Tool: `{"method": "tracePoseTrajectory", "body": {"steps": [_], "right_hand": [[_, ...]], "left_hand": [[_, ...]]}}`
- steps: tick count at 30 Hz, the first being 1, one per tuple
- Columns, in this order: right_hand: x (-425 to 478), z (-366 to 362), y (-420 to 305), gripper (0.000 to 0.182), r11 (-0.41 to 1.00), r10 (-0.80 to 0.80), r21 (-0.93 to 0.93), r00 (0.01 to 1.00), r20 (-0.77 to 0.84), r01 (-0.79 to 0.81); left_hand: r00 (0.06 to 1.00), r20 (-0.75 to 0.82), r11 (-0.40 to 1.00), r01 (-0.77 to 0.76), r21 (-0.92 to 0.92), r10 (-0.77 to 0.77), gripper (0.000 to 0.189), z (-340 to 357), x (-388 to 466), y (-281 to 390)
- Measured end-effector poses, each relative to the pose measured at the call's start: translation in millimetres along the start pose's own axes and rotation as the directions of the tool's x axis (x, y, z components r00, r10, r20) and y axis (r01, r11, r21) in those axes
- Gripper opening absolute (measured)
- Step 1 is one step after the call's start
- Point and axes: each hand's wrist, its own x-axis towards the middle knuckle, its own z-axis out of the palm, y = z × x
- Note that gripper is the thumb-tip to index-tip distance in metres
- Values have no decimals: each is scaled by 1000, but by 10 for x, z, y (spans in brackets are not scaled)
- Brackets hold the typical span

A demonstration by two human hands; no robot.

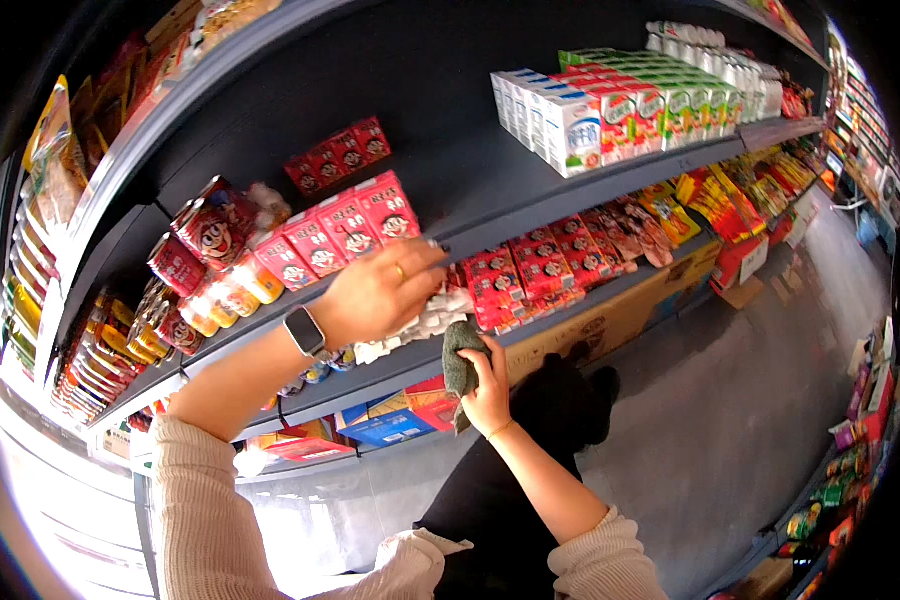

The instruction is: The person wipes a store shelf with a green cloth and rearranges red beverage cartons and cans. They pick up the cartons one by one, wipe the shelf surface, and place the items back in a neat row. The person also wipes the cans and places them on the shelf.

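My left hand, with a watch on its wrist, is over the shelf's front edge, its fingers apart and pointing right. Nothing shows in it, though its underside is hidden. Just behind it stands a row of small red drink cartons with a cartoon face. Lower and to the right, my right hand grips a folded grey-green cloth in front of the lower shelf. Close to the cloth lie red multipacks on that lower shelf, beside white packets partly covered by my left hand.
Cans and yellow-orange bottles stand left of the cartons. White, red and green milk cartons fill the upper shelf's right part. Bare dark shelf surface lies between. A cardboard box and a blue box sit below.
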Motion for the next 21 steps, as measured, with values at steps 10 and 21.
{"method": "tracePoseTrajectory", "body": {"steps": [10,21], "right_hand": [[-119,3,506,45,624,652,663,743,-151,-413],[-124,-49,479,43,741,594,509,782,-189,-439]], "left_hand": [[179,630,-418,610,-674,-756,35,2145,-92,85],[101,344,-38,926,-376,-933,119,2326,510,311]]}}
